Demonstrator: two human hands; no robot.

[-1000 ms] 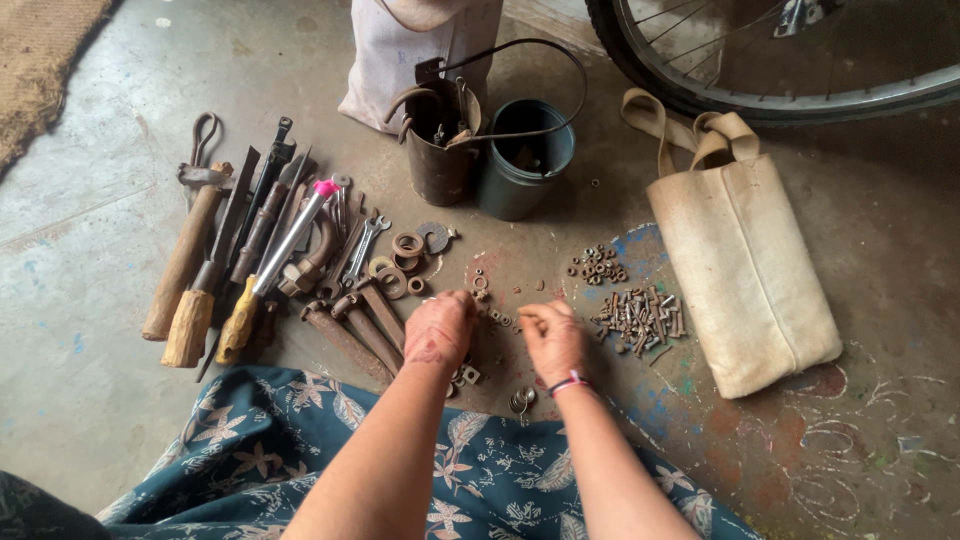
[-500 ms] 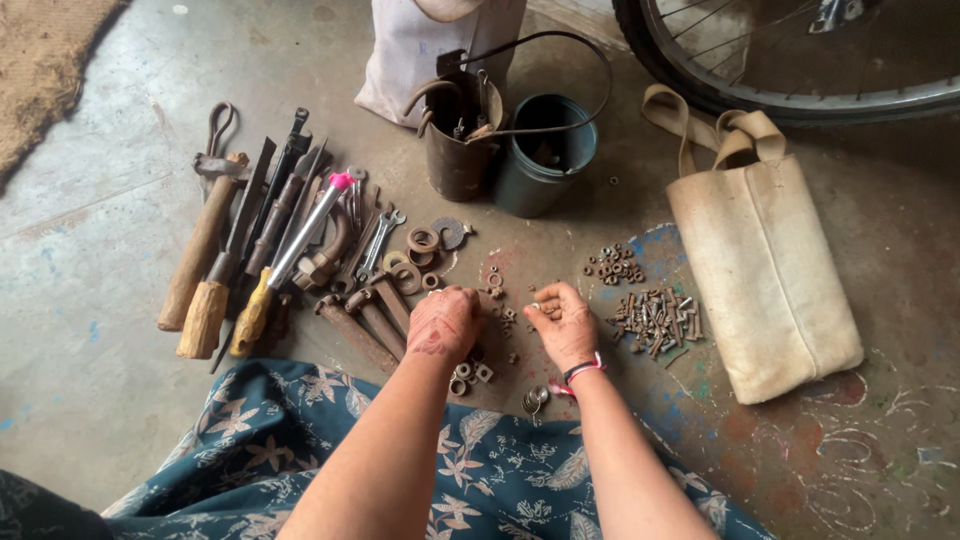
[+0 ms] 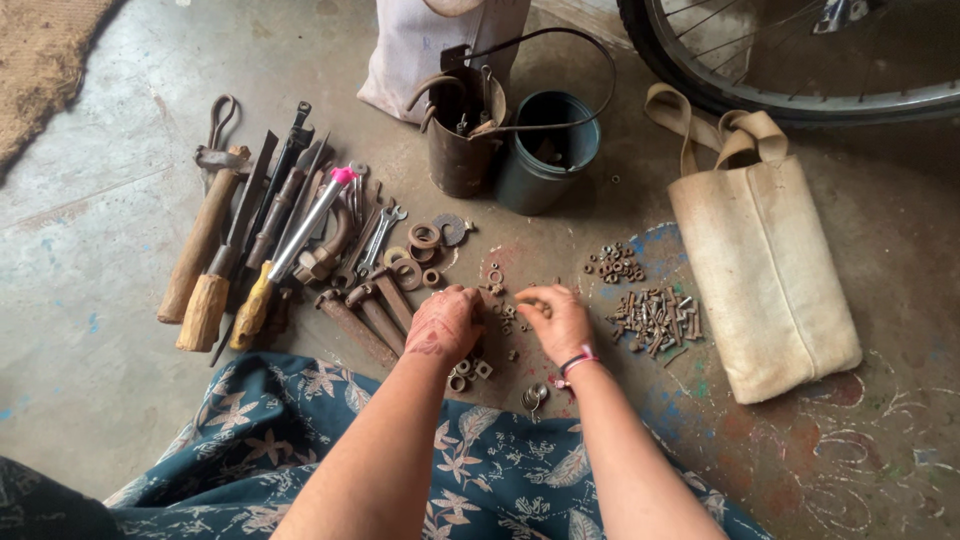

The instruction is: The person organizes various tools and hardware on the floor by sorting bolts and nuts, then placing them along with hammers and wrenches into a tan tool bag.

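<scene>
While both hands work mid-frame, left hand (image 3: 443, 322) rests curled on scattered nuts (image 3: 500, 300); right hand (image 3: 557, 318), pinching something small, sits nearer the bolt pile (image 3: 655, 320) rightward.

**Tools, containers and a bag laid out on a concrete floor**

A row of worn hand tools (image 3: 270, 235) with wooden handles is laid at the left. A rusty tin (image 3: 458, 150) and a dark bucket (image 3: 545, 160) are stood side by side at the top. A cream canvas bag (image 3: 760, 270) is seen at the right, below a bicycle wheel (image 3: 800, 70). A woven mat (image 3: 40, 60) is glimpsed top left.
</scene>
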